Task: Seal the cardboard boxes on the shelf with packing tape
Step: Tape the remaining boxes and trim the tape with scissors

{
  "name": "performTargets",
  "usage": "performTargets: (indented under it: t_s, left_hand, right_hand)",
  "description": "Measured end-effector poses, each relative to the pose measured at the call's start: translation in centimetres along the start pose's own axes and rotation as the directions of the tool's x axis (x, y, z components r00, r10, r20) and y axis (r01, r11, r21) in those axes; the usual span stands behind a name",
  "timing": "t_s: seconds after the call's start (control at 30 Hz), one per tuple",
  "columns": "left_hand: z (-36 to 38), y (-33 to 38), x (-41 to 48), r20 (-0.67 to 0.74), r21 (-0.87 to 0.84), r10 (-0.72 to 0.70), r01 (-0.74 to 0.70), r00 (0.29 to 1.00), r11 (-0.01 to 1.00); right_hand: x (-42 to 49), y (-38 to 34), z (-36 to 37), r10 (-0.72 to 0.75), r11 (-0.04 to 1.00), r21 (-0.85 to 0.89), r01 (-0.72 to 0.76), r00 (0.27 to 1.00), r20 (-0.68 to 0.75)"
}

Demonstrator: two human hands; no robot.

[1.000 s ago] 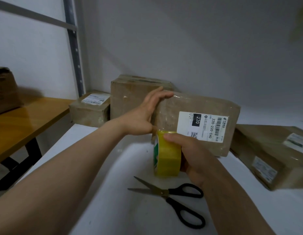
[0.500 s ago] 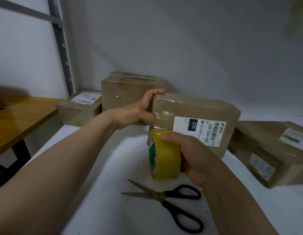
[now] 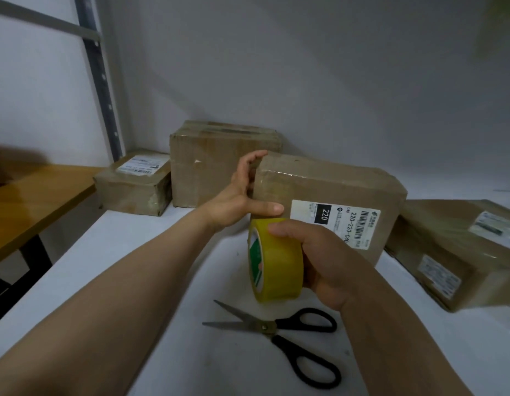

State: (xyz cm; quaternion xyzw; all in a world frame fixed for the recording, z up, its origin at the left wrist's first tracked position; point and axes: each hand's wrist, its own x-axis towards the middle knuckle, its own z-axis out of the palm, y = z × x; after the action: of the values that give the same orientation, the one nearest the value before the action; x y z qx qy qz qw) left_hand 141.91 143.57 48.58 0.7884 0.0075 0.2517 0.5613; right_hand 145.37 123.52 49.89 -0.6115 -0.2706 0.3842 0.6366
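A cardboard box [image 3: 334, 181] with a white barcode label stands tilted on the white shelf [image 3: 133, 267] in the middle of the view. My left hand [image 3: 239, 192] presses on its left end, fingers straight up along the end face and thumb flat on the front face. Just in front of the box, my right hand [image 3: 325, 258] grips a yellow roll of packing tape [image 3: 279, 264], held on edge close to the lower front face. Glossy tape shows along the box's top left edge.
Black-handled scissors [image 3: 276, 328] lie partly spread on the shelf below the roll. Three other cardboard boxes sit around: a small one [image 3: 133, 184] at back left, a taller one [image 3: 208, 164] behind, a flat one [image 3: 448, 247] at right. A wooden table [image 3: 33, 192] stands left, beyond the metal upright [image 3: 101, 81].
My left hand slid from the box's top edge down onto its left end, and the thumb now lies on the front face. The roll stays in my right hand.
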Motion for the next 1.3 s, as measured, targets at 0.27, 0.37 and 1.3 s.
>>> performTargets:
  t_s: [0.27,0.37,1.3]
  left_hand:
    - [0.7,2.3,-0.6,-0.153,-0.092,-0.143,0.130,0.978,0.987]
    - [0.3,3.6,-1.5,-0.285,-0.157,-0.261,0.224,0.922,0.962]
    - [-0.7,8.4,-8.7,-0.369,-0.260,-0.768,0.734,0.524,0.627]
  right_hand:
    - [-1.6,-1.4,-0.9,-0.104,0.994,-0.017,0.107,0.988,0.116]
    - [-2.9,-2.5,-1.0,-0.246,0.969,0.085,0.234,0.948,0.199]
    - [-7.0,-0.5,2.1,-0.122,0.990,-0.057,0.132,0.980,0.159]
